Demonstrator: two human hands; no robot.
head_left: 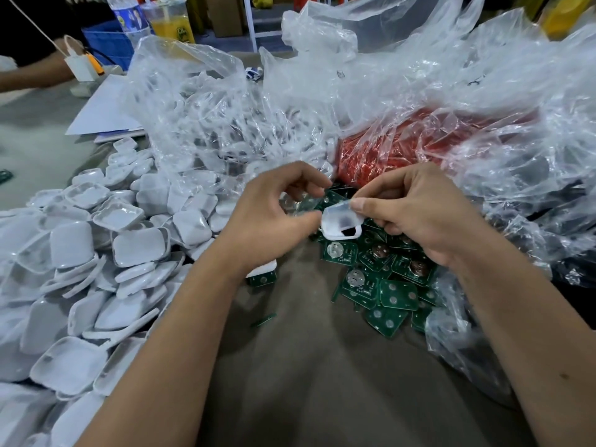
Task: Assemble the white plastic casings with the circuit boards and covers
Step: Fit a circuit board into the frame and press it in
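Between both hands, above the table's middle, is a small white plastic casing with a dark inside showing. My right hand pinches its upper right edge with thumb and fingers. My left hand has its thumb at the casing's left edge and its fingers curled above. A heap of green circuit boards lies on the table right under the hands. A big pile of white casings and covers spreads over the left side.
Crumpled clear plastic bags fill the back and right; one holds red parts. White sheets lie at the back left. Another person's arm, a bottle and a cup of orange drink are at the far left.
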